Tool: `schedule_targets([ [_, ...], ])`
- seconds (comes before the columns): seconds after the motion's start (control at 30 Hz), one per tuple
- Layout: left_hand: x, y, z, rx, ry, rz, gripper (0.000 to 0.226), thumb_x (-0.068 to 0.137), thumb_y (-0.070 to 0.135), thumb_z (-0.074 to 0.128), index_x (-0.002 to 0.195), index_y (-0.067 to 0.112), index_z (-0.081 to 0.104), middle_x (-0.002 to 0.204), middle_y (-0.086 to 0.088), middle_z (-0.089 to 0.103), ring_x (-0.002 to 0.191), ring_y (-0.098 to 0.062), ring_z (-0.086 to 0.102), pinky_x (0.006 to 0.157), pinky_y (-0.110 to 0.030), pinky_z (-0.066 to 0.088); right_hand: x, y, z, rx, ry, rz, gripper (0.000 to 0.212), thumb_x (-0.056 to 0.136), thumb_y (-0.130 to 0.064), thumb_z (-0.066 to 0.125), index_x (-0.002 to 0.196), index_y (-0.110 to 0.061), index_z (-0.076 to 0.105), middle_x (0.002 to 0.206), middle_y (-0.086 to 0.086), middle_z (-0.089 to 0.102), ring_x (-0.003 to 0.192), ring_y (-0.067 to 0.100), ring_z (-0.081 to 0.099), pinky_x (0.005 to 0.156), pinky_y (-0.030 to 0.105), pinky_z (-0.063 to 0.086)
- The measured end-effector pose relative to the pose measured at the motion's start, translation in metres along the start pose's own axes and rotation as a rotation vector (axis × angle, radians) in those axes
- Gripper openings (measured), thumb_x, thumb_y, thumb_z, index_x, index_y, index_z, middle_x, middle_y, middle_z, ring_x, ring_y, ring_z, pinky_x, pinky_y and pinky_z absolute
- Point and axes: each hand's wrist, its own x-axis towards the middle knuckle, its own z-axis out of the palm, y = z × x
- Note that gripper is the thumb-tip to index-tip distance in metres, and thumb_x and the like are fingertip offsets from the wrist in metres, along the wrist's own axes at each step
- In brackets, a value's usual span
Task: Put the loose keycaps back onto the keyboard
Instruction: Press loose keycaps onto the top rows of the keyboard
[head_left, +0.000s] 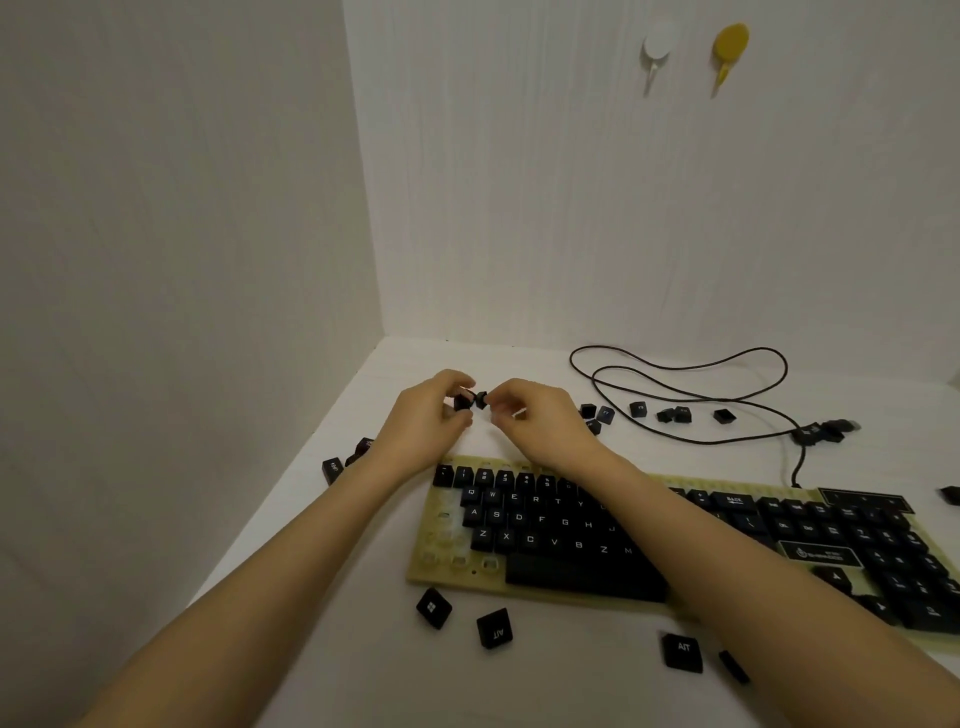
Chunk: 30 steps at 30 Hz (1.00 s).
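Two small black keycaps (470, 401) sit pinched between the fingertips of both hands, held just above the table beyond the top edge of the keyboard (571, 530). The left hand (428, 418) closes on one cap, the right hand (530, 418) on the other, and the two caps touch or nearly touch between the thumbs (which cap belongs to which socket is too small to read). They look like hard moulded plastic: light, stiff, hollow underneath, with smooth sloped sides that could slip from a loose pinch. I judge the best hold is across two opposite side walls, legend up, leaving the open underside free to meet its stem; a straight push down should seat it, while a tilted one may jam.

Below the grip, the keyboard shows a yellowed plate with bare sockets down its left column and along the top row, and glossy black keys filling the rest. Nearer the person than the grip lie flat caps marked Alt (494, 627) and a Windows cap (434, 608). To the right of the grip, more caps (597, 415) scatter under a thin looping cable (675, 366). The table (337, 649) is matt white.
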Motion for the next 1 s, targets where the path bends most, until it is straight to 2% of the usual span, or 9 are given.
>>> schedule_targets([
  [0.1, -0.010, -0.003, -0.003, -0.013, 0.034, 0.000, 0.021, 0.084, 0.010, 0.061, 0.103, 0.019, 0.059, 0.100, 0.009, 0.058, 0.070, -0.001, 0.059, 0.062, -0.005, 0.043, -0.002, -0.004, 0.004, 0.109, 0.024, 0.023, 0.021, 0.090, -0.012, 0.055, 0.107, -0.014, 0.065, 0.103, 0.002, 0.069, 0.089, 0.008, 0.058, 0.081, 0.015, 0.042],
  [0.23, -0.019, -0.002, -0.006, -0.004, 0.019, 0.050, 0.025, 0.082, 0.009, 0.065, 0.106, 0.019, 0.063, 0.096, 0.007, 0.060, 0.070, 0.000, 0.058, 0.066, -0.003, 0.043, -0.005, -0.009, 0.009, 0.217, 0.004, 0.053, 0.017, 0.087, -0.013, 0.058, 0.103, -0.018, 0.066, 0.089, -0.004, 0.067, 0.087, 0.007, 0.060, 0.069, 0.005, 0.043],
  [0.3, -0.022, -0.002, -0.007, 0.027, 0.009, 0.089, 0.031, 0.083, 0.009, 0.064, 0.113, 0.018, 0.064, 0.097, 0.003, 0.060, 0.075, -0.006, 0.058, 0.075, -0.009, 0.045, -0.004, -0.010, 0.008, 0.301, -0.013, 0.098, 0.017, 0.085, -0.011, 0.060, 0.100, -0.018, 0.066, 0.087, -0.002, 0.069, 0.088, 0.010, 0.061, 0.076, 0.012, 0.048],
  [0.4, -0.024, -0.003, -0.010, 0.064, -0.010, 0.154, 0.034, 0.086, 0.009, 0.061, 0.119, 0.019, 0.062, 0.099, -0.004, 0.064, 0.084, -0.015, 0.059, 0.086, -0.029, 0.049, -0.003, -0.013, 0.005, 0.431, -0.027, 0.173, 0.017, 0.082, -0.012, 0.065, 0.099, -0.014, 0.066, 0.089, 0.009, 0.071, 0.087, 0.018, 0.066, 0.084, 0.031, 0.053],
  [0.5, -0.026, 0.000, -0.012, 0.078, -0.046, 0.164, 0.042, 0.085, 0.011, 0.062, 0.125, 0.022, 0.055, 0.100, 0.003, 0.062, 0.083, -0.012, 0.060, 0.084, -0.025, 0.050, -0.004, -0.017, 0.004, 0.526, -0.030, 0.217, 0.020, 0.079, -0.017, 0.071, 0.096, -0.007, 0.067, 0.086, 0.012, 0.070, 0.075, 0.017, 0.065, 0.077, 0.030, 0.056],
  [0.67, -0.027, 0.003, -0.011, 0.006, -0.066, 0.025, 0.034, 0.082, 0.009, 0.065, 0.114, 0.017, 0.057, 0.095, 0.010, 0.059, 0.075, 0.003, 0.059, 0.071, -0.006, 0.046, -0.004, -0.019, 0.004, 0.560, -0.071, 0.252, 0.003, 0.079, -0.004, 0.069, 0.079, -0.007, 0.067, 0.077, 0.009, 0.067, 0.067, 0.016, 0.062, 0.071, 0.025, 0.056],
  [0.8, -0.028, 0.000, -0.018, -0.076, -0.067, -0.093, 0.023, 0.080, 0.010, 0.067, 0.101, 0.020, 0.065, 0.085, 0.007, 0.069, 0.076, 0.002, 0.063, 0.074, -0.012, 0.048, -0.006, -0.018, 0.005, 0.538, -0.091, 0.228, 0.004, 0.081, -0.005, 0.067, 0.082, -0.009, 0.069, 0.075, 0.010, 0.068, 0.067, 0.015, 0.063, 0.073, 0.025, 0.057],
  [0.9, -0.027, -0.002, -0.024, -0.076, -0.101, -0.113, 0.019, 0.080, 0.010, 0.068, 0.095, 0.021, 0.068, 0.079, 0.008, 0.070, 0.077, 0.005, 0.063, 0.067, -0.003, 0.043, -0.006, -0.017, 0.006, 0.390, -0.086, 0.196, 0.004, 0.079, -0.014, 0.070, 0.079, -0.018, 0.071, 0.081, 0.009, 0.071, 0.075, 0.015, 0.065, 0.080, 0.030, 0.055],
  [1.0, -0.025, -0.005, -0.029, -0.077, -0.139, -0.132, 0.019, 0.076, 0.011, 0.072, 0.094, 0.019, 0.071, 0.078, 0.010, 0.069, 0.078, 0.006, 0.063, 0.065, -0.001, 0.043, -0.008, -0.018, 0.009, 0.286, -0.104, 0.133, 0.010, 0.077, -0.017, 0.073, 0.087, -0.017, 0.072, 0.081, -0.002, 0.069, 0.076, 0.003, 0.062, 0.074, 0.015, 0.049],
])
